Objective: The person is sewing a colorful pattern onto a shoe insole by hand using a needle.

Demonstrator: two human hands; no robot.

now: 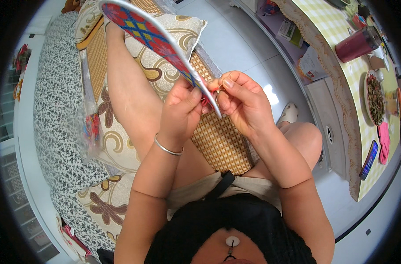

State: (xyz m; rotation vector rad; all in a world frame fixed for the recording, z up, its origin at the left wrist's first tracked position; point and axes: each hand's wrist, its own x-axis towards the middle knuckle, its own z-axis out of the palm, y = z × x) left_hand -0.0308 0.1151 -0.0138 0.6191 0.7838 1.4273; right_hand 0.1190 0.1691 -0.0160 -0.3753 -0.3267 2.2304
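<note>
My left hand (181, 108), with a silver bangle on its wrist, grips the lower end of an embroidered insole (145, 33). The insole stands tilted up and away to the left, showing red, blue and yellow stitching inside a white edge. Close against its right side, the thumb and fingertips of my right hand (246, 101) are pinched together. Red thread (205, 101) shows between the hands at the insole's edge. What sits in the right pinch is too small to make out; no needle is clearly visible.
I sit on a sofa with a woven mat (222, 147) and patterned cushions (183, 31). By my left leg lies a clear bag of coloured thread (92, 127). At right, a checked tablecloth (326, 26) carries a dark red tumbler (354, 45), a plate of food, a pink cloth and a remote (369, 159).
</note>
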